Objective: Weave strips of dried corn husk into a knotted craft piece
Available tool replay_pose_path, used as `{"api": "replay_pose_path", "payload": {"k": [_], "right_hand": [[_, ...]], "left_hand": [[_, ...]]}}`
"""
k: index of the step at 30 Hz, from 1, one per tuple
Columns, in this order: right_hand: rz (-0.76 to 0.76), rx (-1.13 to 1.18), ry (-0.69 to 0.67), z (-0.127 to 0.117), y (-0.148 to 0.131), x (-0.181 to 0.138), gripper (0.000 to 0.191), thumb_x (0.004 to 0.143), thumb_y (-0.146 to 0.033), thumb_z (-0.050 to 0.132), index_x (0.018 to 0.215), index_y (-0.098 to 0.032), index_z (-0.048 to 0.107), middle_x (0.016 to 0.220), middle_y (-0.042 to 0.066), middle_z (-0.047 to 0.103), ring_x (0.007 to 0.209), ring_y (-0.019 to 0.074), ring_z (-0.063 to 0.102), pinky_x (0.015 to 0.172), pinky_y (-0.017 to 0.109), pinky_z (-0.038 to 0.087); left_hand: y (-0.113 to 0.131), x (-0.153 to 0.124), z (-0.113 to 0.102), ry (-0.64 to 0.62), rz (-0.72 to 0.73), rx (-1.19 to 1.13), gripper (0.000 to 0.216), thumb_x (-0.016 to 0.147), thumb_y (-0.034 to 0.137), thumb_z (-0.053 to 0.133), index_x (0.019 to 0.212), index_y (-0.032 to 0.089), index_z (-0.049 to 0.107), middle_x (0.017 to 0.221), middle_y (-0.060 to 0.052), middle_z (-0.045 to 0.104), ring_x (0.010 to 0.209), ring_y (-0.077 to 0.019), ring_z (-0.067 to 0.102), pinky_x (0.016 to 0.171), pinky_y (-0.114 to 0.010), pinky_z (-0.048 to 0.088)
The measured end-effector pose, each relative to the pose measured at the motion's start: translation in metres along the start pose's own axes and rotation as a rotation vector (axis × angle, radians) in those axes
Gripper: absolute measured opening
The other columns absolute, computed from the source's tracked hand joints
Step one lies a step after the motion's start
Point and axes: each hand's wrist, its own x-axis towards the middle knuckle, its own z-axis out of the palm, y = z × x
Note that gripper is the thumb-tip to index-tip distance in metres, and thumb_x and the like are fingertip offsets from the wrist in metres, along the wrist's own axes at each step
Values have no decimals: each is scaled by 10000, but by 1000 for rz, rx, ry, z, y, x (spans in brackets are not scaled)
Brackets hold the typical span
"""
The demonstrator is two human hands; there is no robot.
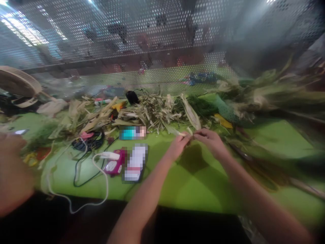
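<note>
Above the green table, my left hand [179,145] and my right hand [210,141] are close together with their fingers pinched. Between them is a pale, dried leaf that looks like a corn husk [191,114]. It rises from the fingertips, broad in the middle and tapering toward its top. A short pale strip [182,134] shows at my left fingers. Both hands appear to grip the base of the husk, though the fingertips are small and blurred. Behind the hands lies a heap of dry husk scraps [158,110].
Left of my forearms are a phone [135,164], a magenta power strip [115,166] and a looping white cable [106,189]. More husks [274,96] pile up at the right, blurred. A fan [19,81] and another person's arm [15,173] are at the left. Perforated metal [122,71] stands behind.
</note>
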Motion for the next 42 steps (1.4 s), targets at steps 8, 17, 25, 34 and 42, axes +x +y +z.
{"api": "replay_pose_path", "payload": {"k": [8,17,25,34,42], "right_hand": [[24,140,39,9,-2,1,193,699,-369,699,712,-192,623,681,-8,570,670,146,508,665,288,417],[42,175,126,10,-1,0,218,717,-390,700,728,-196,601,700,-13,539,681,142,488,672,278,407],[14,181,94,8,5,-1,340,767,-517,694,829,-194,607,756,2,575,676,142,506,625,267,411],[-125,-158,-11,24,4,-8,209,842,-374,595,742,-193,620,702,10,611,665,161,523,621,277,377],[-281,-249,-47,22,6,-5,137,827,-252,565,703,-215,521,720,-5,524,681,157,483,636,279,353]], "left_hand": [[1,0,3,-47,57,85,357,895,499,558,763,170,512,645,32,423,622,-104,377,614,-256,298],[-1,-3,5,-90,4,-36,374,850,529,612,773,173,529,625,36,466,556,-84,365,561,-240,281],[-8,7,5,205,46,-341,362,755,487,729,837,161,595,714,16,582,654,-104,531,668,-248,434],[-9,4,7,175,44,-329,339,769,469,721,816,160,589,681,36,515,624,-79,465,608,-223,367],[-8,5,4,213,-20,-362,400,721,481,760,751,162,520,627,57,432,519,-43,358,478,-202,220]]}}
